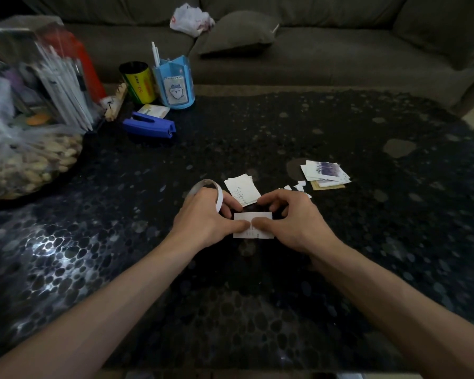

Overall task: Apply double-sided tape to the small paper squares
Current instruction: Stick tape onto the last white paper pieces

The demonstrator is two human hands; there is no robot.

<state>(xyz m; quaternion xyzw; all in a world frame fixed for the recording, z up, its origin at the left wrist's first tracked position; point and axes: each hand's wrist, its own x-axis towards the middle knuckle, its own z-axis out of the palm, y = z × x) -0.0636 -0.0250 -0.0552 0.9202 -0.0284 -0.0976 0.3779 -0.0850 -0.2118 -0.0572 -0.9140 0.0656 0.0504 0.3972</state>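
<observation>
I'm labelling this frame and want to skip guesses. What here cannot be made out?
Head view only.
Paper square: middle, and any tape, under thumbs of left hand and right hand.
Tape roll: partly behind left hand.
Writing on paper stack: too small.
Nut bag: cut by left edge.

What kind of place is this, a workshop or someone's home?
Probably a home living room. A dark, pebble-patterned coffee table stands before a grey sofa with a cushion on it, and a bag of peanuts and a blue pen holder sit on the table.
</observation>
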